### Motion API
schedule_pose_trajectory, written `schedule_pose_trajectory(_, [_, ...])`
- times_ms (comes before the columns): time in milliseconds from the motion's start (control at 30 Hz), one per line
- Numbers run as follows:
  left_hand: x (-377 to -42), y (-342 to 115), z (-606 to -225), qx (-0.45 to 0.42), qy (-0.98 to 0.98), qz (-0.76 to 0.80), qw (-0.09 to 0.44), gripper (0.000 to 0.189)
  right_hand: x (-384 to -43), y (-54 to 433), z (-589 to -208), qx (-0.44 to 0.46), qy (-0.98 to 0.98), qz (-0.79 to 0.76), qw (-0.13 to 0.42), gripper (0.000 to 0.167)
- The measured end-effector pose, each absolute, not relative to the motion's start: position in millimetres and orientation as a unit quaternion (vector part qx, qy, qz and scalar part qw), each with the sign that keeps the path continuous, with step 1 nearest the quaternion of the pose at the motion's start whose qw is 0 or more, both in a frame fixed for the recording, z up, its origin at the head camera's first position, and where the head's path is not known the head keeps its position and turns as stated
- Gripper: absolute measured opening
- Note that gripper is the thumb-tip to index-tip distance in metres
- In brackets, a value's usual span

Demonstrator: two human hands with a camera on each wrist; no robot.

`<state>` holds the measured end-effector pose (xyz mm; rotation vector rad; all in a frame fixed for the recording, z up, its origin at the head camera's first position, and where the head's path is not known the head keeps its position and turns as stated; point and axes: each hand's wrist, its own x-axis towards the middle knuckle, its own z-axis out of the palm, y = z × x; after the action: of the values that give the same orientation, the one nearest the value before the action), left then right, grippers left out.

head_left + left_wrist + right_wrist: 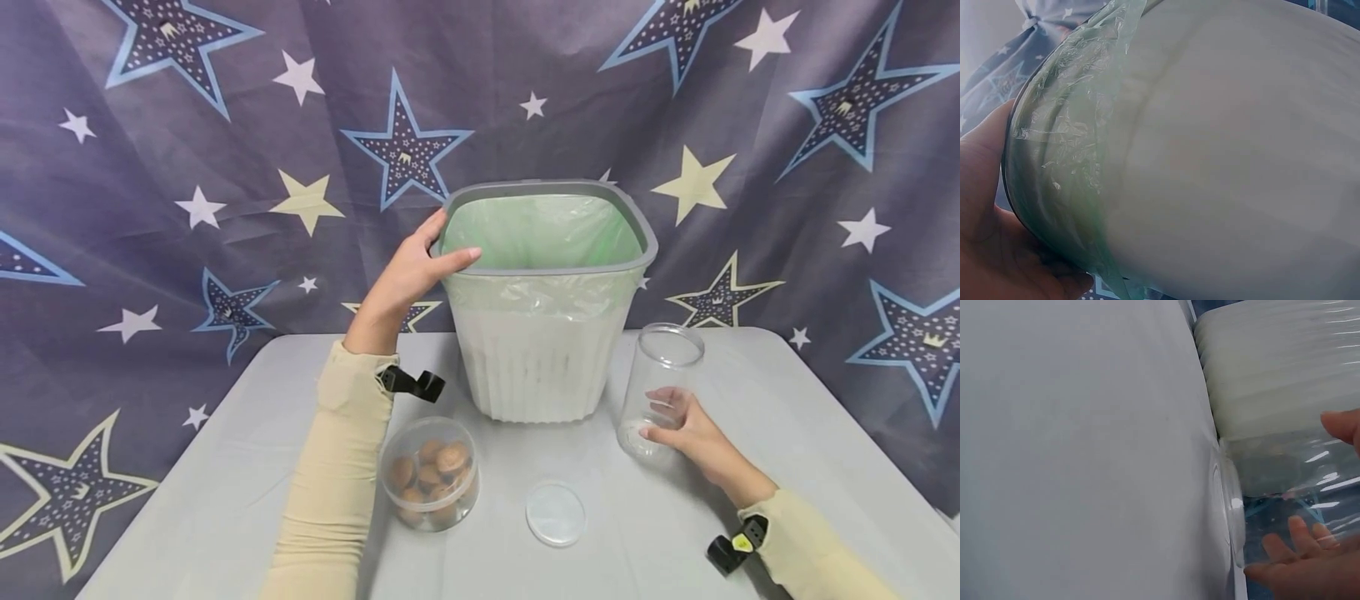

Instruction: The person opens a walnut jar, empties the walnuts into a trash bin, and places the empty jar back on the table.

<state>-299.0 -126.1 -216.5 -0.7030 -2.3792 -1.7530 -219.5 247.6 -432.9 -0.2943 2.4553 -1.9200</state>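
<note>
A white ribbed trash bin (536, 358) with a grey rim and a green liner bag (536, 229) stands upright at the back of the table. My left hand (416, 267) grips its rim at the left, thumb over the front edge; the left wrist view shows the fingers around the bin's side (1229, 150). To the right of the bin, an open clear plastic jar (660, 375) stands on the table. My right hand (693, 437) holds it low down, thumb in front and fingers around the far side, visible through the plastic in the right wrist view.
A round clear container (431, 521) of walnuts (452, 458) sits beside my left forearm. Front and centre, a round translucent lid (556, 514) lies flat on the grey table (225, 517). A star-patterned curtain (495, 125) hangs right behind the table's back edge.
</note>
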Motion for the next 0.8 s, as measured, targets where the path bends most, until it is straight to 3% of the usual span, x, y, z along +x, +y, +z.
schedule_pose_trajectory(800, [-298.9, -125.4, -216.3, -0.223, -0.790, -0.569, 0.056, 0.083, -214.1, 256.0, -439.3, -0.127, 0.773, -0.622, 0.010, 0.066])
